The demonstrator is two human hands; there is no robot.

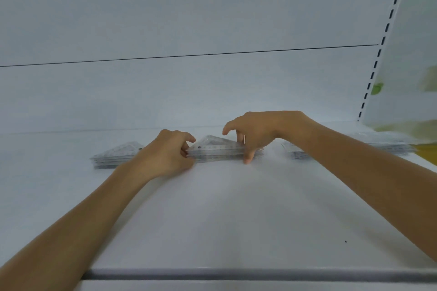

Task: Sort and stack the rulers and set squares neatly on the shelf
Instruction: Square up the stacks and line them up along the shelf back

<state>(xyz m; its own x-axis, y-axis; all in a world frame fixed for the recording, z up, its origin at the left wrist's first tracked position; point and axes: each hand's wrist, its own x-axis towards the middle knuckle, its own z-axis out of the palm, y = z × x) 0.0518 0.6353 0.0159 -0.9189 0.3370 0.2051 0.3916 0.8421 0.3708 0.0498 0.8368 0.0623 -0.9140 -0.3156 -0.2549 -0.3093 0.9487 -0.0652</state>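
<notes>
Left hand (169, 152) and right hand (254, 136) reach in over the grey front lip (236, 275) of the white shelf (212, 215), both forearms cut off at the bottom corners of my remote feed. The left hand pinches the left corner of the middle stack of clear set squares (214, 149) with curled fingers. The right hand grips the same stack further right, thumb down at the front edge and index finger lifted clear. That stack lies flat towards the back of the shelf. A second stack of set squares (118, 155) lies just to its left, partly hidden behind the left wrist. Behind the right forearm sits a flat pile of clear pieces (350, 149), too blurred for me to tell rulers from squares. Beyond are the white back panel (189, 19), a slotted upright (383, 42) and a pale green-marked bag (406, 66), cropped by the right edge.
</notes>
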